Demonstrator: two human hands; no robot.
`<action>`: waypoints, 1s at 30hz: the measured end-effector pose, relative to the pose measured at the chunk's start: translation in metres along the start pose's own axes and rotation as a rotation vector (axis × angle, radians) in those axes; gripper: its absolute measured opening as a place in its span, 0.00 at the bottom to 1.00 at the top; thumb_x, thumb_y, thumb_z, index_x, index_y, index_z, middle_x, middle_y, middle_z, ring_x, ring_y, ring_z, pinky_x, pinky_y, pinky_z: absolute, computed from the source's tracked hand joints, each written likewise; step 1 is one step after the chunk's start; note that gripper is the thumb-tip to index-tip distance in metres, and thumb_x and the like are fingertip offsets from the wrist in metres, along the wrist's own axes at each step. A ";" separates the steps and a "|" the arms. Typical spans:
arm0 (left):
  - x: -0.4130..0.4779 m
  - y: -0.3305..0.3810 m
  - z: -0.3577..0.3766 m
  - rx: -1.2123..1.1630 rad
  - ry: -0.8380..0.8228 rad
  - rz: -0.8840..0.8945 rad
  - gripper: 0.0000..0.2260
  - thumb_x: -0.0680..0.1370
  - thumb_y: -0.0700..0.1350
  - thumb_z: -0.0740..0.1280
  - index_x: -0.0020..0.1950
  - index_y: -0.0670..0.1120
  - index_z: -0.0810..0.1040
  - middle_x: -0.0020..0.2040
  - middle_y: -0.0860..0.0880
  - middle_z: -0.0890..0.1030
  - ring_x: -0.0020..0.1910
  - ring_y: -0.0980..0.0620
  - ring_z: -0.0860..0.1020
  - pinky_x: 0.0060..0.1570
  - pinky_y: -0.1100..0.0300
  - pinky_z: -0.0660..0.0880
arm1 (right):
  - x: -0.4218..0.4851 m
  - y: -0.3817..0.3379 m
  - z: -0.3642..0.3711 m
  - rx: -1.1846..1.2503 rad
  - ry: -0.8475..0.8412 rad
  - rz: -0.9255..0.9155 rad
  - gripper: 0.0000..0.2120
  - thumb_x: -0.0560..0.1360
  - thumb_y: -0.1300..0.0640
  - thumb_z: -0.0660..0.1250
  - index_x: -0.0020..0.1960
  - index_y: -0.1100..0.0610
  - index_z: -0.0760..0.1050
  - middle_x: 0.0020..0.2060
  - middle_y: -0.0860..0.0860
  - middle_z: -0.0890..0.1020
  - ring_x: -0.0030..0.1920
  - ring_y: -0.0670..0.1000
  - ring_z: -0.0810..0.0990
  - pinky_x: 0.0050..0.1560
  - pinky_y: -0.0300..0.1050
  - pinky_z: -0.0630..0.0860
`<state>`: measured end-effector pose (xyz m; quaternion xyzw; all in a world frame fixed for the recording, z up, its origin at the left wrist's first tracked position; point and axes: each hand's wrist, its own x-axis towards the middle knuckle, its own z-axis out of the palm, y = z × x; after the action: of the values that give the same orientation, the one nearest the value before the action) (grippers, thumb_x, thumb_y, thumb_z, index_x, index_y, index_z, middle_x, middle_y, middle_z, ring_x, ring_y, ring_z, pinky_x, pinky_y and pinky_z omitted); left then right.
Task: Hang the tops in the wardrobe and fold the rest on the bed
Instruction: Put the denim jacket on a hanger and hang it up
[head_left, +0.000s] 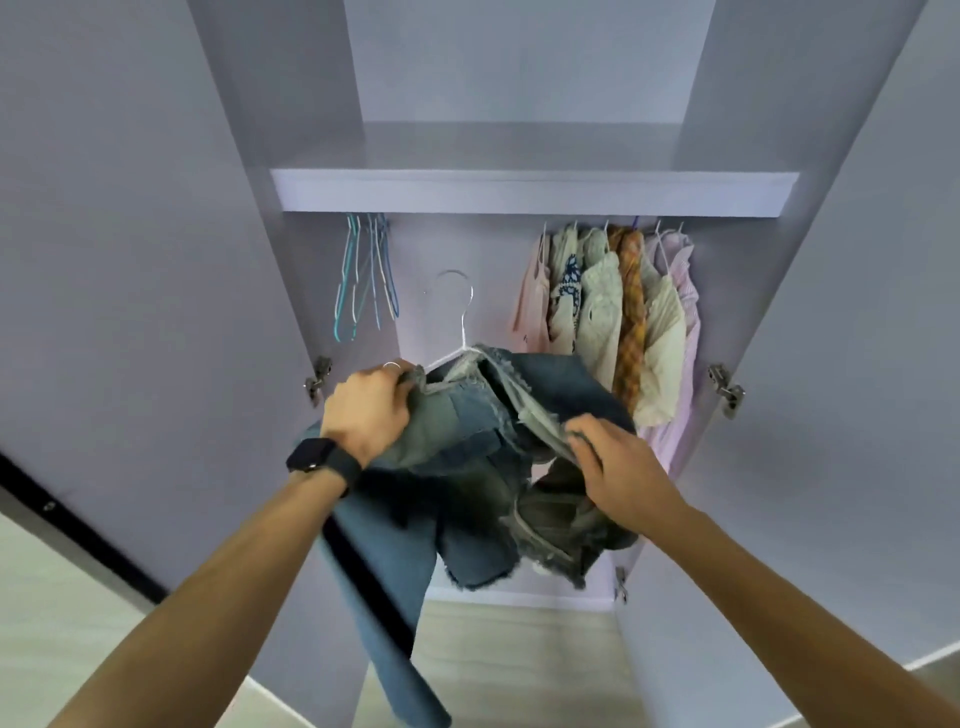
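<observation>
So, the open wardrobe (753, 260) is holding two bunches under its shelf (530, 191). A cluster of empty wire hangers (363, 280) is dangling at the left end, maybe four or five, too tangled to count. A row of hung tops (608, 312) is crowding the right end; I'm counting about six hooks there. The denim garment (467, 457) is sitting out in front of the gap between them, draped on one white hanger (464, 317) whose hook isn't touching anything. Both arms are reaching forward and up. The left hand (369, 410), wearing one black watch (319, 457), is curling its fingers around the denim by the hanger's left shoulder. The right hand (618, 467) is pinching the frayed edge on the other side, and the rest is drooping between the forearms.
</observation>
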<state>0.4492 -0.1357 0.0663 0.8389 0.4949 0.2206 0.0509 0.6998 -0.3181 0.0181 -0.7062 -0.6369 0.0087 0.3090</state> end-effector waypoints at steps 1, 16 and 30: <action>0.002 0.000 -0.004 0.009 0.008 0.057 0.12 0.82 0.50 0.62 0.64 0.55 0.78 0.56 0.43 0.84 0.53 0.34 0.80 0.50 0.45 0.77 | -0.007 0.000 0.008 -0.013 -0.166 0.020 0.09 0.84 0.50 0.58 0.61 0.49 0.74 0.50 0.49 0.81 0.47 0.52 0.80 0.51 0.54 0.78; -0.025 -0.015 -0.055 -0.824 0.099 0.051 0.14 0.78 0.38 0.71 0.51 0.59 0.84 0.48 0.59 0.86 0.46 0.65 0.80 0.54 0.67 0.74 | 0.077 -0.021 -0.011 -0.128 -0.151 -0.140 0.12 0.85 0.49 0.56 0.58 0.55 0.74 0.36 0.54 0.80 0.37 0.58 0.79 0.41 0.55 0.74; -0.032 0.017 -0.036 -0.323 -0.119 0.053 0.18 0.77 0.61 0.68 0.59 0.52 0.74 0.55 0.50 0.82 0.54 0.47 0.80 0.53 0.53 0.76 | 0.068 -0.056 0.019 -0.101 0.055 -0.230 0.10 0.84 0.52 0.61 0.52 0.56 0.78 0.33 0.44 0.77 0.31 0.50 0.74 0.33 0.44 0.60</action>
<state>0.4347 -0.1764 0.0939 0.8441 0.4267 0.2487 0.2085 0.6548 -0.2483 0.0542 -0.6430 -0.7046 -0.0784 0.2896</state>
